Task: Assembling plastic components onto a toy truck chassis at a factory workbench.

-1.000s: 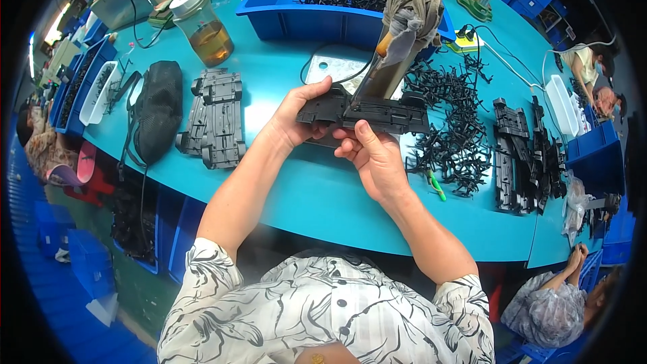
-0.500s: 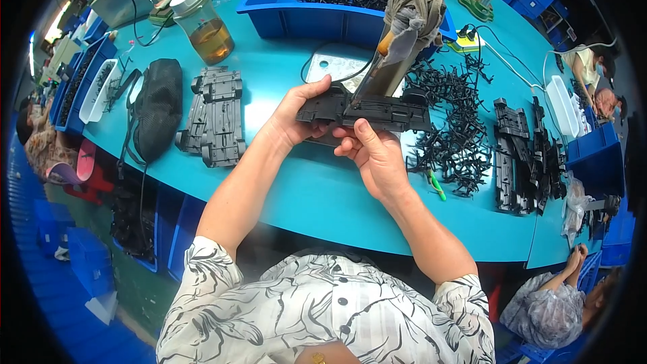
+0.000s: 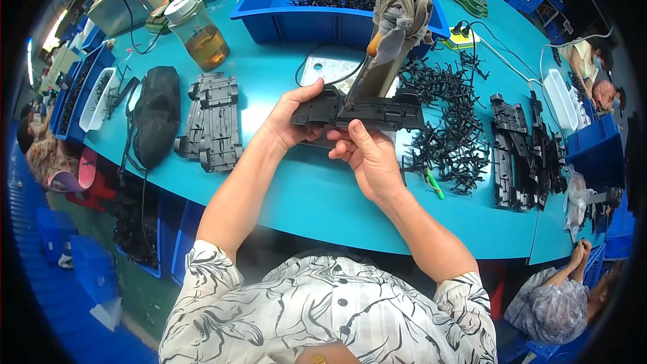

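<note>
A long black plastic chassis plate (image 3: 387, 116), like the underside of a toy car, is held level between my two hands above the table. My left hand (image 3: 286, 118) grips its left end, thumb on top and fingers beneath. My right hand (image 3: 369, 155) pinches the near edge around the middle, thumb up and fingers curled below. A thin dark rod, seemingly the tip of a soldering iron (image 3: 362, 87), meets the top of the plate or ends just over it. The iron leans on a post (image 3: 404, 10) wrapped in grey cloth.
Stacked black chassis plates (image 3: 219, 121) lie to the left, beside a black pouch (image 3: 155, 118) and a jar of amber liquid (image 3: 205, 44). Small black parts (image 3: 448, 121) are heaped right, near more chassis pieces (image 3: 512, 155). Behind stands a blue bin (image 3: 290, 25). Other people sit both sides.
The view has shifted slightly, moving the scene a little to the left. Both hands keep the same grip on the chassis plate, which stays under the iron's tip.
</note>
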Demonstrator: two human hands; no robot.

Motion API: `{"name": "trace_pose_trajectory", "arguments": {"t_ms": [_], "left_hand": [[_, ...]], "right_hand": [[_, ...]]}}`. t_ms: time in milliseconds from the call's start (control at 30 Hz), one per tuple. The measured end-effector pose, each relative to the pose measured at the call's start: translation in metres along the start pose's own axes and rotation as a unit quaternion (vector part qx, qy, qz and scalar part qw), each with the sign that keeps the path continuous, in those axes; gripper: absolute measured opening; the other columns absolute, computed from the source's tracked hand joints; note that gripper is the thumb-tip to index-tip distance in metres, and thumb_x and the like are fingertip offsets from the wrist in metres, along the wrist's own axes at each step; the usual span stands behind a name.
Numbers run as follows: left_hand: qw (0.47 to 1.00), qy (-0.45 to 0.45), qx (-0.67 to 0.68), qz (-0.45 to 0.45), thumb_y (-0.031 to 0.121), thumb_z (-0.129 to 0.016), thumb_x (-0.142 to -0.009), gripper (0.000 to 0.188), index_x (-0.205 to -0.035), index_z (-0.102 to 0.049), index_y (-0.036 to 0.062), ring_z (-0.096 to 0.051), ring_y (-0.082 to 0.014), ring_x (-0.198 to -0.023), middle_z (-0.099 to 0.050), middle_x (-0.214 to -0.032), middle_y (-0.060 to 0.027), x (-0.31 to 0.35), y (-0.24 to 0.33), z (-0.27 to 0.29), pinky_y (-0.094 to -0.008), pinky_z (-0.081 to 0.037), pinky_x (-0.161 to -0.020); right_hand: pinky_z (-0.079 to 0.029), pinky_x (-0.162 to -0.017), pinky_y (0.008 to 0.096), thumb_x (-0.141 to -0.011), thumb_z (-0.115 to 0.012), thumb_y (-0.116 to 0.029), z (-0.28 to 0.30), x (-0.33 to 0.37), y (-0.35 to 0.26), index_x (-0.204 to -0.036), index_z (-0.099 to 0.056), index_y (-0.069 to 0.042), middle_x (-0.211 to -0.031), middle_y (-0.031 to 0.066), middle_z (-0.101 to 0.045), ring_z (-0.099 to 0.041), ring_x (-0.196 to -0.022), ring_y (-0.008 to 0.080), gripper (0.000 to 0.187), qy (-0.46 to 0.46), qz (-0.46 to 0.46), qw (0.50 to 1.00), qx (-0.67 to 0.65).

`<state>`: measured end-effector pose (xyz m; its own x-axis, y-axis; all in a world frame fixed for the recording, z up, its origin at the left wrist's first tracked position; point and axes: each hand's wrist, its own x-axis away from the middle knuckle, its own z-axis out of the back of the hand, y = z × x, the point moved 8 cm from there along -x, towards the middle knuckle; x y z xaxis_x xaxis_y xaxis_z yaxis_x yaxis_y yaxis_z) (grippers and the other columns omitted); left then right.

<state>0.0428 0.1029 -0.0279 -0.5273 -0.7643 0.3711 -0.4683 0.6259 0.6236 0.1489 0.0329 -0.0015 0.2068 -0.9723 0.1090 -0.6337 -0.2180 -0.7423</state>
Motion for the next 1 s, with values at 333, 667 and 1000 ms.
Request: {"name": "trace_pose_trajectory", "arguments": {"t_ms": [333, 667, 1000], "left_hand": [[1.000, 0.002, 0.023, -0.008, 0.036, -0.056, -0.088, 0.039, -0.099, -0.055, -0.0011, -0.063, -0.0152, -0.053, -0.066, -0.081, -0.0134, -0.003, 0.000, -0.001, -0.0203, -0.047, -0.036], [0.999, 0.036, 0.009, -0.011, 0.036, -0.058, -0.088, 0.038, -0.099, -0.056, 0.0002, -0.065, -0.0167, -0.058, -0.066, -0.083, -0.0140, -0.004, 0.001, 0.002, -0.0210, -0.048, -0.038], [0.997, 0.030, -0.070, 0.011, 0.045, -0.051, -0.089, 0.043, -0.097, -0.059, 0.0041, -0.057, -0.0145, -0.048, -0.064, -0.074, -0.0094, 0.012, -0.005, -0.007, -0.0214, -0.035, -0.035]], "right_hand": [[-0.052, -0.069, 0.0310, -0.091, -0.057, -0.027, 0.000, 0.000, -0.002, -0.103, -0.057, 0.000, -0.090, 0.0124, -0.064, -0.057, -0.069, 0.0112, 0.030, 0.008, 0.010, 1.000, 0.013], [-0.053, -0.069, 0.0311, -0.091, -0.058, -0.026, 0.000, -0.002, -0.003, -0.103, -0.057, 0.001, -0.090, 0.0134, -0.064, -0.057, -0.069, 0.0119, 0.030, 0.005, 0.009, 1.000, 0.015], [-0.052, -0.067, 0.0301, -0.092, -0.055, -0.032, 0.006, 0.006, 0.002, -0.102, -0.058, 0.000, -0.090, 0.0107, -0.062, -0.056, -0.069, 0.0111, 0.034, 0.006, 0.009, 1.000, 0.022]]}}
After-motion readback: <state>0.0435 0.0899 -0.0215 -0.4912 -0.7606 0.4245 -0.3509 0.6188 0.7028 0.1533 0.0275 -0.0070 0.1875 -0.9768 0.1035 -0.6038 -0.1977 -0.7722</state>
